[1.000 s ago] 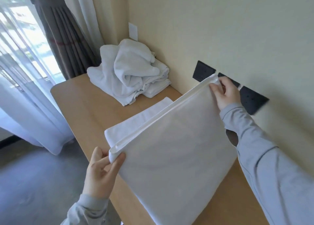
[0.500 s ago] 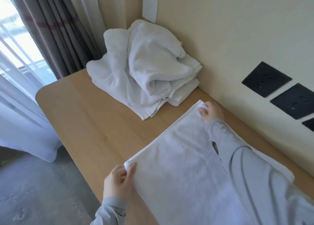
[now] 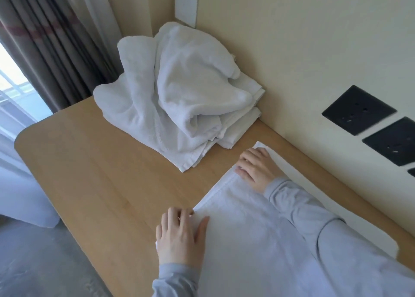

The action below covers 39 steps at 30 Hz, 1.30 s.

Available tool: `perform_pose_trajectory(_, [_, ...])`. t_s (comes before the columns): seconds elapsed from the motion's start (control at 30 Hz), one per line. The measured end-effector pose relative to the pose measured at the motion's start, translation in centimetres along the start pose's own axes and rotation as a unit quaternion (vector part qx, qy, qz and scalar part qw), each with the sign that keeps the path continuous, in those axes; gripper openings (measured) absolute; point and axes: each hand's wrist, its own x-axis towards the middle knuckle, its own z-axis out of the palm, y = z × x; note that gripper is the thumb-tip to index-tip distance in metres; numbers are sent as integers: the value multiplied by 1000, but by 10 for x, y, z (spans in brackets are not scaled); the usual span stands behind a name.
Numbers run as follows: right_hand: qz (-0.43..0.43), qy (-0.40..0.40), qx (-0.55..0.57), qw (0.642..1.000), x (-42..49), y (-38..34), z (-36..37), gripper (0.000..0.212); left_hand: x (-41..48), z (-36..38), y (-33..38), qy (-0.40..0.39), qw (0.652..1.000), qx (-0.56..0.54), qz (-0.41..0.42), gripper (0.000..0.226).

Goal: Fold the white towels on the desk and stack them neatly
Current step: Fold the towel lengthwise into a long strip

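Note:
A folded white towel (image 3: 251,233) lies flat on the wooden desk (image 3: 101,173) in front of me. My left hand (image 3: 179,236) rests palm down on its near left corner, fingers spread. My right hand (image 3: 256,166) presses flat on the far corner of the same folded edge, close to the wall. Neither hand grips the cloth. A heap of crumpled white towels (image 3: 179,94) sits in the desk's far corner, on top of a few flatter ones.
The beige wall runs along the desk's right side with black sockets (image 3: 357,109) on it and a white plate (image 3: 186,3) higher up. Grey curtains (image 3: 51,49) hang at the far left. The desk's left edge drops to a grey floor (image 3: 33,263).
The towel, held up by two corners a second ago, now lies flat on the desk. Both hands have let go of the corners and lie flat on the fold.

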Motion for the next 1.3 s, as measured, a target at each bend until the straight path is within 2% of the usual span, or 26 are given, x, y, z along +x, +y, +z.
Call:
perform_pose_trajectory(0.13, [-40, 13, -30, 999, 12, 5, 5, 34, 7, 4, -4, -7, 1000, -20, -1, 69])
perform_pose_trajectory(0.3, [-33, -4, -65, 997, 30, 2, 4, 43, 18, 4, -10, 19, 998, -61, 24, 73])
perform_pose_trajectory(0.4, [-11, -12, -85, 996, 34, 3, 3, 45, 21, 4, -11, 9, 996, -84, 34, 61])
perform_pose_trajectory(0.5, [5, -22, -116, 993, 38, 2, 7, 46, 21, 8, -14, -27, 992, -121, -24, 61])
perform_pose_trajectory(0.57, [19, -40, -138, 989, 40, 0, 12, 44, 22, 12, -19, -33, 989, -136, -50, 38])
perform_pose_trajectory(0.6, [28, -45, -142, 988, 41, -2, 14, 42, 23, 14, -21, -42, 988, -137, -62, 35])
perform_pose_trajectory(0.67, [52, -52, -125, 989, 42, -5, 16, 40, 23, 16, -25, -68, 987, -123, -73, 40])
perform_pose_trajectory(0.73, [75, -69, -79, 992, 39, 2, 15, 43, 22, 15, -26, -79, 987, -116, -79, 30])
perform_pose_trajectory(0.8, [104, -90, -42, 990, 35, 15, 13, 48, 22, 14, -25, -75, 985, -124, -90, 28])
perform_pose_trajectory(0.93, [136, -43, -71, 987, 24, 39, 10, 49, 21, 18, -25, -61, 984, -140, -87, 41])
perform_pose_trajectory(1.03, [156, -52, -94, 982, 27, 33, 13, 30, 22, 17, -27, -45, 989, -122, -71, 36])
perform_pose_trajectory(1.1, [208, -50, -97, 972, 31, 24, 8, 24, 21, 13, -27, -14, 996, -84, -32, 22])
perform_pose_trajectory(1.13, [227, -33, -92, 969, 28, 18, 3, 24, 19, 10, -24, 5, 999, -51, -8, 23])
perform_pose_trajectory(1.2, [202, 31, -41, 978, 12, -6, -5, 27, 9, 7, -14, 30, 999, 29, 30, 43])
perform_pose_trajectory(1.23, [153, 47, 0, 987, 0, -24, -6, 32, 1, 7, -6, 28, 997, 49, 52, 48])
perform_pose_trajectory(1.3, [23, -11, 74, 997, -28, -62, -3, 40, -18, 9, 10, -23, 991, 56, 116, 56])
